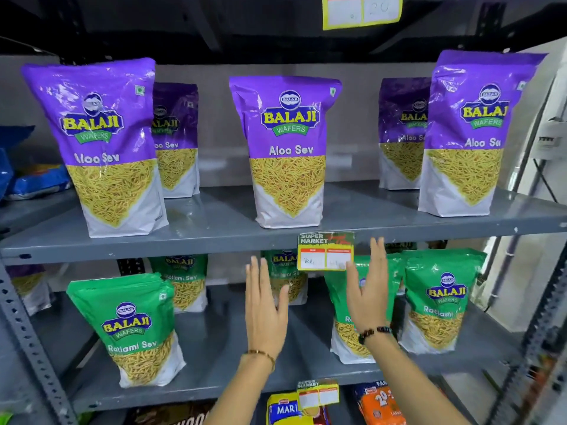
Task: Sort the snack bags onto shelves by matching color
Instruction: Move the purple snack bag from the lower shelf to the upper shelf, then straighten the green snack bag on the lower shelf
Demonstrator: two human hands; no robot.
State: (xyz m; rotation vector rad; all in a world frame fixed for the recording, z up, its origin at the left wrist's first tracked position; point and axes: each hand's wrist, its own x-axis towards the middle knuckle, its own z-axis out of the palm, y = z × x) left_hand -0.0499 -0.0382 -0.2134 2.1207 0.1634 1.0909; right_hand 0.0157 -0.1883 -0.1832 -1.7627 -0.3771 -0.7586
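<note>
Before the shelving, both hands raised and empty, between placements.
Left hand and right hand are held flat with fingers spread; neither grip has hold of anything. Purple bags stand upright on the upper shelf; green bags stand on the lower shelf. Colours appear matched on both levels. Judged: sorting looks largely done; next move would be fetching any remaining bag or straightening the green one behind the right hand.

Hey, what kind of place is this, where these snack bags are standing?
Most likely a small supermarket aisle: grey slotted-steel shelves hold rows of identical purple Aloo Sev bags above green Ratlami Sev bags, and a yellow "Super Market" price tag hangs from the shelf edge.
</note>
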